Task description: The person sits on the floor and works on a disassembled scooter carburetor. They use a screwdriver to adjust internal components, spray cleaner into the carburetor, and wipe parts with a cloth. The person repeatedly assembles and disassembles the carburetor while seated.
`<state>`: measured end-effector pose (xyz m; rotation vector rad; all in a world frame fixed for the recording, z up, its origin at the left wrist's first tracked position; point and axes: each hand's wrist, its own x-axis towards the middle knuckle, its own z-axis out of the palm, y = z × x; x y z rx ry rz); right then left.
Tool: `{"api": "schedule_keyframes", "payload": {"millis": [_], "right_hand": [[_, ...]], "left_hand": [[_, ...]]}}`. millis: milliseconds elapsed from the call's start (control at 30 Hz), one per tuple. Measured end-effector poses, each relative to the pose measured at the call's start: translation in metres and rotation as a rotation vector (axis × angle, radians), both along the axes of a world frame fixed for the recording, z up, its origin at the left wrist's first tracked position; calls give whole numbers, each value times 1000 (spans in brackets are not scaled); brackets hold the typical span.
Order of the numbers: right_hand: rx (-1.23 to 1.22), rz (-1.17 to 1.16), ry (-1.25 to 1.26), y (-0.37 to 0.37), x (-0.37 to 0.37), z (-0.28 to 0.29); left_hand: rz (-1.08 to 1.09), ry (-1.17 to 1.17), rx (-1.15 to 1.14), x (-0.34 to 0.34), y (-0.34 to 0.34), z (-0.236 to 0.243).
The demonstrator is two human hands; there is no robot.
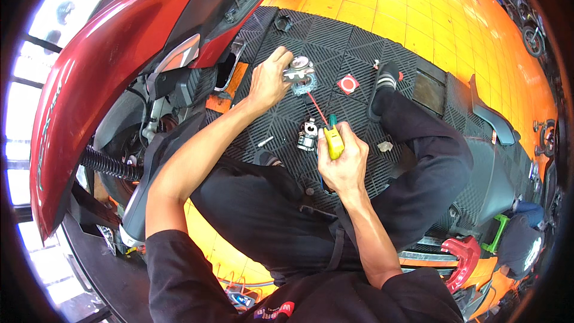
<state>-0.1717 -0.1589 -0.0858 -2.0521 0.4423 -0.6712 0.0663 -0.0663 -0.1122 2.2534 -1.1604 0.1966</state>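
Silvery metal part point(299, 73), round-topped, bluish below, yellow tool point(333, 143), thin red stem point(316, 106)

Open passage was noted over the black ribbed mat point(353, 45) beyond the held metal part point(299, 72). Leftward, red bodywork point(113, 54) barred the way. Between left hand point(270, 79) and right hand point(345, 160), the yellow tool's point(333, 143) thin red rod point(317, 106) crossed the gap. A black-and-silver part point(307, 139) obstructed just beside the right hand; bent legs point(427, 149) limited near-side access.

The left hand point(270, 81) holds a silver metal part point(299, 73), the right hand point(349, 164) a yellow red-shafted tool point(332, 142), within the edges of a black ribbed mat point(335, 42).
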Motion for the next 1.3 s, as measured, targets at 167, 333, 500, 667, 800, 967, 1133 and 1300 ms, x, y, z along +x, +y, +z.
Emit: {"api": "schedule_keyframes", "payload": {"millis": [167, 333, 500, 667, 800, 967, 1133, 1300], "right_hand": [[13, -3, 22, 0, -2, 0], [16, -4, -1, 2, -3, -1], [-1, -19, 2, 0, -6, -3], [24, 4, 25, 1, -7, 1], [50, 10, -10, 1, -7, -2], [37, 8, -22, 2, -8, -3], [56, 10, -35, 4, -10, -5], [12, -9, -44, 3, -9, -9]], "left_hand": [[-49, -36, -29, 3, -1, -4], [-98, -132, -54, 11, 1, -11], [-131, -186, -59, 12, 0, -11], [-136, -205, -60, 10, 1, -8], [-134, -213, -43, 8, 0, -7], [-95, -186, -5, 8, 0, -9], [-62, -129, 2, 4, -4, -8], [-38, -110, 32, 4, -3, -11]]}}
